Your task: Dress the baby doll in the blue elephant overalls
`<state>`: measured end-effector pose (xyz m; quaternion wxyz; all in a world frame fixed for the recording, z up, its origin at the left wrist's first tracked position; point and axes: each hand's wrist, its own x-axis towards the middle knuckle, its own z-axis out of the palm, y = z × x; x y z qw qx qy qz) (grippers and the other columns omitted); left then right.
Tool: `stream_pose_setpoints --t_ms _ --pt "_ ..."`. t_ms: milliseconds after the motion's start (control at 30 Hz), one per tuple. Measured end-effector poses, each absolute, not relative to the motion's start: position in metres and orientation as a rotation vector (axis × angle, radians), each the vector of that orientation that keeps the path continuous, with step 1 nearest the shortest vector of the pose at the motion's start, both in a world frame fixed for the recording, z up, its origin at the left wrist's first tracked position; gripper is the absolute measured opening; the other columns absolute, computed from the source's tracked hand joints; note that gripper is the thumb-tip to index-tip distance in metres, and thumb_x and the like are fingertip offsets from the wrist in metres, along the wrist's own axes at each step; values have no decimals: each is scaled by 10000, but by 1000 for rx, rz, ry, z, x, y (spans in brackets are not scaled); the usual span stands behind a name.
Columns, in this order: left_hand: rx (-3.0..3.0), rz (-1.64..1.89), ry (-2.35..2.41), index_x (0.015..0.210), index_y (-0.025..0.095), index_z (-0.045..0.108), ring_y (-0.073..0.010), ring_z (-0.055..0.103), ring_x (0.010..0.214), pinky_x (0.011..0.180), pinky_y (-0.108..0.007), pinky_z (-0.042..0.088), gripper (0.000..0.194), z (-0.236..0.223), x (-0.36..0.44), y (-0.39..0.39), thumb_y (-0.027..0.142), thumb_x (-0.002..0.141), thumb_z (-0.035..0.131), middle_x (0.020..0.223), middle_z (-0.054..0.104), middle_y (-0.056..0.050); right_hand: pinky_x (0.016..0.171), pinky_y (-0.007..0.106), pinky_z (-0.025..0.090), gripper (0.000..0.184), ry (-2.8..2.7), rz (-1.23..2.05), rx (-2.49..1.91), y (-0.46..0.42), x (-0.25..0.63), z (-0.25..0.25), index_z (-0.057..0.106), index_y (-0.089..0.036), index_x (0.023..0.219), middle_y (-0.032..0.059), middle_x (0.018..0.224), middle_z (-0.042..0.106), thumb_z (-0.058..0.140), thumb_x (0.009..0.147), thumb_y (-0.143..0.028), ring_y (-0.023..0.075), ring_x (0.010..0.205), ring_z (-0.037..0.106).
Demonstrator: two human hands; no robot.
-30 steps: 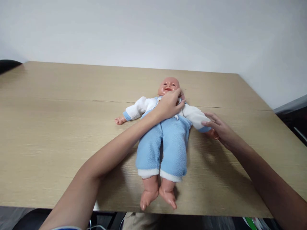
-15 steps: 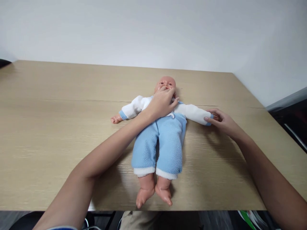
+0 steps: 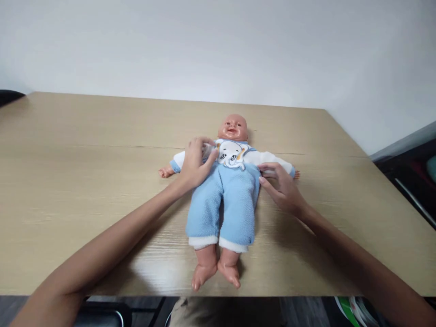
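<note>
A baby doll [image 3: 223, 195] in a blue and white fleece outfit lies face up on the wooden table, its arms spread and its bare feet toward me. An elephant patch [image 3: 231, 153] shows on its chest. My left hand [image 3: 198, 161] is at the doll's left-hand side in view, fingers apart over the white sleeve and the edge of the chest. My right hand [image 3: 281, 184] is at the opposite side, thumb and fingers apart, fingertips at the edge of the blue trousers below the other sleeve. Neither hand is closed around anything.
The wooden table [image 3: 102, 122] reaches back to a white wall [image 3: 204, 50]. A dark object [image 3: 408, 172] stands beyond the table's right edge, and a black shape [image 3: 10, 96] at its far left. Below the front edge are my clothed legs [image 3: 197, 312] and a green and white item [image 3: 350, 311].
My left hand has moved from the doll's chin and chest to its side, uncovering the elephant patch. My right hand has let go of the doll's hand and moved in to its waist.
</note>
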<state>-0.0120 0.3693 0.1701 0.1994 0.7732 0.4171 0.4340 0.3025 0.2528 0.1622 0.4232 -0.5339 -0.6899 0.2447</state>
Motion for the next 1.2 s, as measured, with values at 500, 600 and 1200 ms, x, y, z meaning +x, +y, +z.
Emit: stream_pose_setpoints --t_ms 500,600,1200 --pt "1910 1016 1105 1035 258 553 -268 585 980 983 -452 522 440 136 -54 360 680 1155 533 1024 635 -55 752 358 470 642 -1507 880 -1352 287 289 141 589 -289 1079 9 917 574 778 993 -897 222 828 540" --pt "1761 1038 1060 1032 260 543 -230 533 913 899 -391 518 530 133 -53 363 779 1106 620 970 567 -20 803 389 514 649 -1543 807 -1389 287 288 134 618 -291 1120 34 972 655 700 1033 -929 240 850 601" --pt "1959 1252 1202 1294 257 598 -272 667 1150 1088 -445 563 245 149 -38 356 474 1186 568 1329 721 -129 1269 701 522 511 -1940 -125 -1473 268 368 146 739 -238 1496 211 1508 758 748 1058 -500 470 1439 690"
